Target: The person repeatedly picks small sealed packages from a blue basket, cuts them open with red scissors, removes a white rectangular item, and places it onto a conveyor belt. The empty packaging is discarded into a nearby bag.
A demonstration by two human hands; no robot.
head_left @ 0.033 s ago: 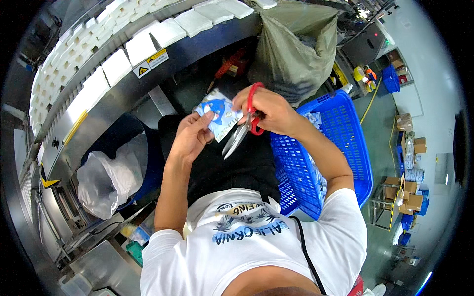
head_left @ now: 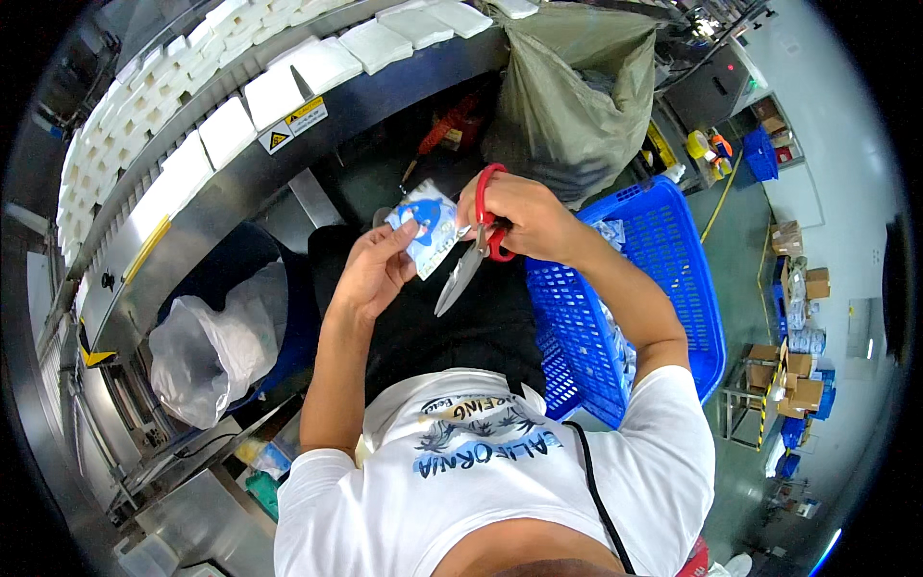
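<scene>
A small white-and-blue printed packet with a blue cartoon figure is pinched between the thumb and fingers of my left hand. My right hand is closed round a pair of scissors. Their red handle loops sit around and beside its fingers, and the silver blades point down and to the left. The right fingertips come close to the packet's right edge; I cannot tell whether they touch it. Beside my right forearm stands a blue plastic basket, partly filled with similar-looking packets.
Stacks of white pads line a curved metal conveyor ahead and to the left. A large grey-green bag stands beyond my hands. At left, a dark blue bin holds a white plastic bag. Cardboard boxes are stacked far right.
The packet has shifted very slightly and sits a little more upright in my left hand. The right fingers have drawn back a touch from its edge, and the scissors have barely moved.
</scene>
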